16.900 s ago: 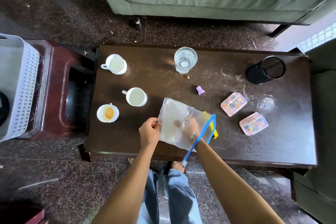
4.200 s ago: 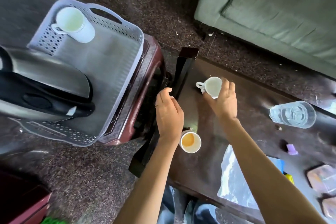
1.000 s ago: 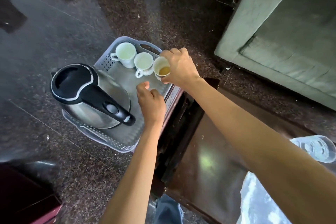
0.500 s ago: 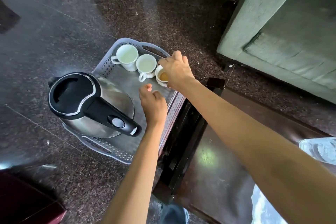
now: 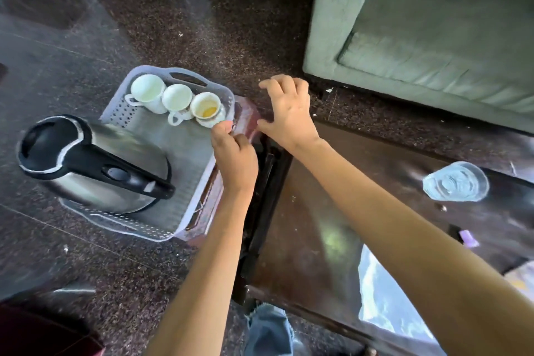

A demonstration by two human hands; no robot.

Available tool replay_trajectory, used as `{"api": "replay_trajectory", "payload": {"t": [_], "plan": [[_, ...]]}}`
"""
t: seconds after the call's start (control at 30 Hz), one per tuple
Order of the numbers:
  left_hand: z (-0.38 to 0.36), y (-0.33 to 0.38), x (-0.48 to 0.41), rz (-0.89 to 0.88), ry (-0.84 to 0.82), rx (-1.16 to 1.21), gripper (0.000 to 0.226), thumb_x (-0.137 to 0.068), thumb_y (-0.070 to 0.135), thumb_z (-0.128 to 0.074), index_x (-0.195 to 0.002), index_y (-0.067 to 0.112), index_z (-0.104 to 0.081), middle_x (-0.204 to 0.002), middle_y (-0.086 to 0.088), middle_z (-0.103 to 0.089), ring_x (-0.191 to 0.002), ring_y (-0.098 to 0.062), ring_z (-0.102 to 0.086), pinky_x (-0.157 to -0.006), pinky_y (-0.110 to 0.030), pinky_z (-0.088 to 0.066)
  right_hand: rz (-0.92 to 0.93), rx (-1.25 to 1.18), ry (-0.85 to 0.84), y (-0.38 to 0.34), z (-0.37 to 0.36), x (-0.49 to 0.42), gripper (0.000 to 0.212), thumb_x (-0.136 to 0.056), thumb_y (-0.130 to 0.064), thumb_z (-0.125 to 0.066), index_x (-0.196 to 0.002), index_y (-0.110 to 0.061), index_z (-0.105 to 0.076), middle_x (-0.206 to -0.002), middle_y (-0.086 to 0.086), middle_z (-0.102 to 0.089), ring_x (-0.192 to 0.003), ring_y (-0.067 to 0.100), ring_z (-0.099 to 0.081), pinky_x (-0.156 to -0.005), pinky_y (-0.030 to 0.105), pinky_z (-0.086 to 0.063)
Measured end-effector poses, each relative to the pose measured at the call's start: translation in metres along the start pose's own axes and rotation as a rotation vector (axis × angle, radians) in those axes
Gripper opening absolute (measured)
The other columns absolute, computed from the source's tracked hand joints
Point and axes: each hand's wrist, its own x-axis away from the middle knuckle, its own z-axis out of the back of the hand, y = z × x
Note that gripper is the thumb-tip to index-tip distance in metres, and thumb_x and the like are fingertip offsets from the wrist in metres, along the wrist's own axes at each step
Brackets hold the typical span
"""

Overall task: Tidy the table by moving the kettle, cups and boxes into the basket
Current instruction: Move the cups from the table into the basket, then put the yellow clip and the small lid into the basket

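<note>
A pale lilac perforated basket (image 5: 185, 212) stands on a dark red stool at the left. Inside it lie a steel kettle (image 5: 95, 165) with a black lid and handle, and three white cups in a row along the far rim: one empty cup (image 5: 148, 91), a second empty cup (image 5: 176, 100) and a cup with a little orange liquid (image 5: 206, 108). My left hand (image 5: 235, 157) hovers over the basket's right rim, fingers loosely curled, holding nothing. My right hand (image 5: 289, 111) is above the stool's far corner, fingers spread and empty. An edge of one box (image 5: 523, 277) shows at the far right.
The dark wooden table (image 5: 318, 225) carries a glass of water (image 5: 455, 180), a small purple cap (image 5: 468, 237) and a clear plastic bag (image 5: 384, 298). A green sofa (image 5: 433, 37) stands beyond it. Speckled dark floor surrounds the stool.
My right hand has let go of the cup with orange liquid, which now stands in the basket, and has drawn back to the right. My left hand moved right to the basket's rim.
</note>
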Motion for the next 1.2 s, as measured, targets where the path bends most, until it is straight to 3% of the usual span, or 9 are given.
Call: {"api": "replay_trajectory", "payload": {"t": [0.17,0.4,0.5,0.7,0.83,1.0,1.2], "plan": [[-0.043,0.036,0.076,-0.032,-0.093,-0.033,0.029,-0.093,-0.002,-0.043,-0.121,-0.002,-0.049,-0.12,-0.013,-0.052,-0.105,-0.014,-0.047,-0.083,-0.006,-0.027,-0.114,0.074,0.013,0.063,0.042,0.07,0.059,-0.075,-0.021,-0.07,-0.129,-0.012,-0.05,-0.132,0.011,-0.045,-0.119,0.035,-0.036,-0.095,0.044,-0.038],[-0.115,0.07,0.207,-0.046,-0.323,-0.044,0.032,-0.095,0.001,-0.043,-0.126,0.003,-0.046,-0.129,-0.012,-0.051,-0.118,-0.019,-0.051,-0.084,-0.003,-0.029,-0.314,0.078,0.122,0.159,0.101,0.195,0.044,-0.078,-0.011,-0.064,-0.121,-0.006,-0.056,-0.12,0.016,-0.053,-0.107,0.037,-0.045,-0.091,0.044,-0.041],[-0.142,0.072,0.256,-0.049,-0.422,-0.046,0.032,-0.093,0.001,-0.041,-0.125,0.004,-0.047,-0.127,-0.012,-0.052,-0.117,-0.022,-0.051,-0.088,-0.011,-0.032,-0.396,0.123,0.133,0.196,0.114,0.246,0.04,-0.075,-0.009,-0.063,-0.115,-0.004,-0.059,-0.115,0.019,-0.055,-0.102,0.04,-0.047,-0.087,0.047,-0.044],[-0.175,0.073,0.338,-0.039,-0.574,-0.057,0.033,-0.094,0.003,-0.039,-0.126,0.005,-0.045,-0.132,-0.01,-0.048,-0.118,-0.018,-0.049,-0.088,-0.012,-0.031,-0.582,0.159,0.079,0.261,0.124,0.34,0.031,-0.077,-0.008,-0.054,-0.107,-0.004,-0.057,-0.106,0.019,-0.055,-0.091,0.04,-0.049,-0.079,0.046,-0.044],[-0.189,0.068,0.371,-0.033,-0.634,-0.102,0.033,-0.095,0.004,-0.039,-0.128,0.007,-0.045,-0.134,-0.009,-0.048,-0.12,-0.019,-0.049,-0.089,-0.014,-0.033,-0.783,0.093,-0.034,0.288,0.118,0.396,0.026,-0.086,-0.012,-0.056,-0.11,-0.004,-0.051,-0.109,0.019,-0.05,-0.098,0.04,-0.047,-0.082,0.048,-0.042],[-0.202,0.055,0.396,-0.041,-0.702,-0.157,0.033,-0.095,0.003,-0.038,-0.127,0.005,-0.045,-0.133,-0.011,-0.048,-0.123,-0.022,-0.047,-0.091,-0.015,-0.032,-0.941,0.032,-0.242,0.303,0.104,0.441,0.044,-0.086,-0.029,-0.066,-0.116,-0.005,-0.044,-0.119,0.014,-0.048,-0.11,0.035,-0.049,-0.086,0.044,-0.045],[-0.204,0.046,0.403,-0.054,-0.721,-0.212,0.03,-0.097,0.005,-0.04,-0.125,0.007,-0.046,-0.133,-0.011,-0.048,-0.113,-0.014,-0.049,-0.08,-0.01,-0.033,-0.94,-0.023,-0.166,0.302,0.095,0.446,0.018,-0.091,-0.017,-0.056,-0.104,-0.006,-0.049,-0.106,0.014,-0.057,-0.099,0.036,-0.056,-0.074,0.041,-0.047]]}}
